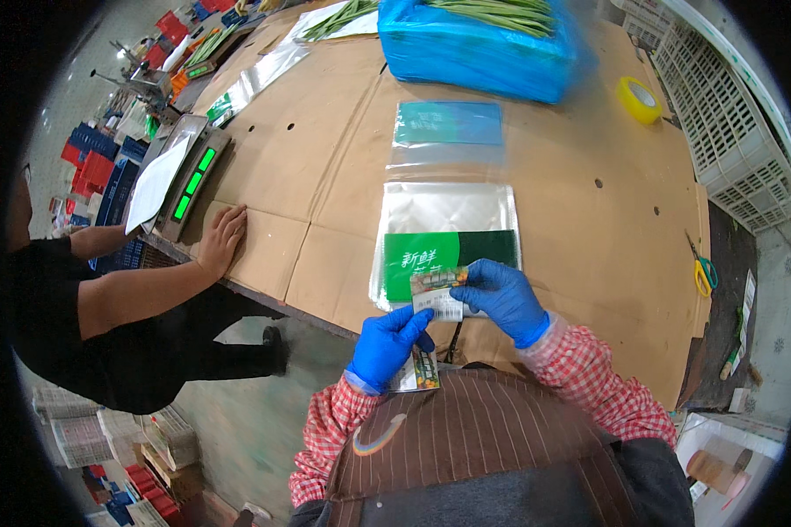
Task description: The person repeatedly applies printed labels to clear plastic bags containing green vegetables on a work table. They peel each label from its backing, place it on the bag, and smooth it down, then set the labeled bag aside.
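Blue gloves cover both hands. My left hand (390, 344) holds a strip of printed labels (426, 370) that hangs below its palm, and its thumb and finger meet the lower edge of an upper label. Between the thumb and fingers of my right hand (503, 298) is the right side of that upper label (438, 298), which has a barcode. Under the hands lies a stack of clear plastic bags with a green printed band (422, 245). Beyond it is another clear bag (447, 128) with a blue-green band.
Green stalks in a blue plastic bag (474, 59) stand at the back. Yellow tape (639, 100), scissors (702, 273) and a white plastic crate (718, 118) are at right. At left, a person's bare hand (223, 240) rests on the cardboard-covered table (343, 171) beside a digital scale (194, 184).
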